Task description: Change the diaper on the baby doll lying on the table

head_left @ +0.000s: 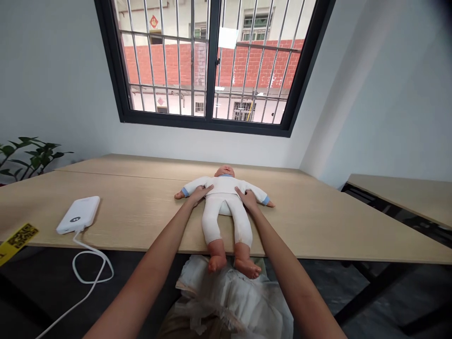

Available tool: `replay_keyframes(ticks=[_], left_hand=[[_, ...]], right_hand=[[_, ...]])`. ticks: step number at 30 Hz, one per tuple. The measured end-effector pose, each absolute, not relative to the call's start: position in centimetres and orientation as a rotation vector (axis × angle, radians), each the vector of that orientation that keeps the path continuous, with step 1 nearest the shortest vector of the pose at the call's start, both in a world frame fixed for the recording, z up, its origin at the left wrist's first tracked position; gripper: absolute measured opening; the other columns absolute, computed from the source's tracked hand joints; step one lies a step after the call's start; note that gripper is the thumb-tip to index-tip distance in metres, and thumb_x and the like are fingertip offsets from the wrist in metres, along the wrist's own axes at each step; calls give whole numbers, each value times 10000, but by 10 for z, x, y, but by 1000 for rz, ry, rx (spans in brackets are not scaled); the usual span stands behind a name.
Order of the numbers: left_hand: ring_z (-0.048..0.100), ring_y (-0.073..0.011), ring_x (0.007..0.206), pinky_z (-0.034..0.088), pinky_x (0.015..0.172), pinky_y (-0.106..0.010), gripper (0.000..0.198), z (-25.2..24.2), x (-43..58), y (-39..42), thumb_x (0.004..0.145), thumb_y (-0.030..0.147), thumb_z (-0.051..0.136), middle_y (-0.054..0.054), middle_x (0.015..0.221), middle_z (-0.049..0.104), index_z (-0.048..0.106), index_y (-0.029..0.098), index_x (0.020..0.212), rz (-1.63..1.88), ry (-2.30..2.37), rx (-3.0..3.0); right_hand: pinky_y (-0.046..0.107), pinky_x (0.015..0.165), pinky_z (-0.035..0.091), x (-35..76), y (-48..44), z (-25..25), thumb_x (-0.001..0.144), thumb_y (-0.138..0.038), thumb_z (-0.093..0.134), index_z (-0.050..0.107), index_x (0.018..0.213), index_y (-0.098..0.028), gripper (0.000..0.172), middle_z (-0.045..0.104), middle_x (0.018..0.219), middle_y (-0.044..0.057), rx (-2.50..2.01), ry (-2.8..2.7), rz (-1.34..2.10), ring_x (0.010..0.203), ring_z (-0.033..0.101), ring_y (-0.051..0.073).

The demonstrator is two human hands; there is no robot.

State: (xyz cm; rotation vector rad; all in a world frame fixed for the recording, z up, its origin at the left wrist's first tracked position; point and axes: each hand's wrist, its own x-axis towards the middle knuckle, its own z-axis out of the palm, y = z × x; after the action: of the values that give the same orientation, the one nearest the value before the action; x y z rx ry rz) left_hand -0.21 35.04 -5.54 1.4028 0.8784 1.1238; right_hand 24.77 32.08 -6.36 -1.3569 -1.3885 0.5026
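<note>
A baby doll (224,188) lies on its back on the wooden table, its head toward the window. It wears a white long-sleeved top with blue cuffs and collar, and white trousers. Its arms are spread, and its bare feet stick out past the table's near edge. My left hand (200,194) grips the doll's waist on the left, thumb on the top. On the other side my right hand (248,197) holds the waist the same way. The fingers of both hands are partly hidden at the doll's sides. Something white shows between its legs.
A white power bank (82,212) with a white cable (92,252) lies on the table (318,221) at left. Near it is a yellow tag (16,240) with a code. White sheer fabric (243,301) covers my lap. A plant (33,157) stands far left; a barred window is ahead.
</note>
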Motion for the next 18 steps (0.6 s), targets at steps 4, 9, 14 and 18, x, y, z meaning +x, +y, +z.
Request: replay_keyframes(ticks=[4, 9, 14, 18], left_hand=[[652, -219, 895, 505, 843, -330, 484, -59, -31, 352, 593, 507, 832, -87, 890, 707, 670, 139, 862, 957, 745, 1461], [634, -174, 893, 486, 886, -307, 435, -63, -56, 354, 521, 312, 887, -55, 908, 673, 668, 156, 863, 889, 684, 1486], [607, -145, 816, 478, 814, -270, 362, -65, -52, 357, 531, 257, 858, -19, 829, 640, 656, 175, 820, 944, 700, 1631], [605, -158, 802, 477, 785, -278, 337, -65, -48, 355, 568, 298, 835, -36, 818, 654, 679, 155, 830, 975, 745, 1672]], right_hand=[[378, 698, 420, 265, 304, -62, 677, -667, 621, 472, 555, -233, 475, 531, 578, 38, -1439, -1425, 447, 644, 517, 230], [278, 662, 365, 273, 294, -63, 674, -595, 651, 495, 694, -196, 428, 523, 675, -9, -1317, -1467, 523, 652, 461, 143], [246, 663, 368, 267, 294, -63, 643, -398, 598, 484, 807, -197, 284, 512, 733, -30, -1162, -1441, 778, 696, 465, 130], [249, 652, 380, 265, 295, -65, 606, -315, 570, 492, 889, -196, 317, 508, 720, -46, -1116, -1407, 857, 657, 473, 121]])
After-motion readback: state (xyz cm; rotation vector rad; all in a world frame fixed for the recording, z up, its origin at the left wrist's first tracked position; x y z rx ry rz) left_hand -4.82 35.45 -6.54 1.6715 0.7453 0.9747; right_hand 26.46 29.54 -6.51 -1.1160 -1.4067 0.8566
